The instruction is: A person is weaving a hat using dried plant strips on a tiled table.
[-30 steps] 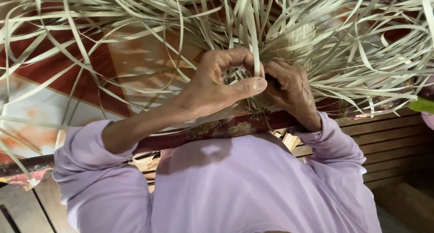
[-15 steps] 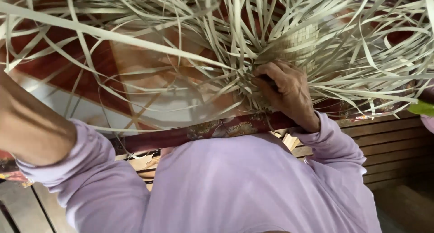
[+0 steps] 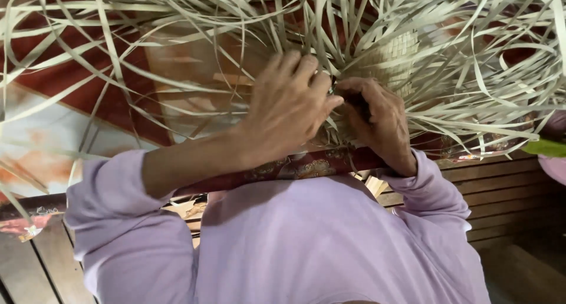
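Strips [image 3: 177, 21]: dried leaf or reed fibre, pale straw colour, flat, matt, stiff enough to spring outward. Woven patch [image 3: 395, 53] of the same strips, tight checker weave, dull finish. My sleeves [image 3: 118, 221] and top: soft lilac cloth, matt, lightly creased. Cloth [image 3: 295, 168] under my wrists: dark red with gold pattern, slight sheen. Floor slats [image 3: 507, 192]: brown wood, smooth, semi-gloss. Mat [image 3: 53, 80] below the strips: red and pale, glossy, looks like plastic sheet.

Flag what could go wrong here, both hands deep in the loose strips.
1. Loose pale strips fan out everywhere; a stray one could get caught up in the wrong row.
2. The left hand and right hand crowd the woven patch, hiding the working spot.
3. Thin strip edges might cut fingers.
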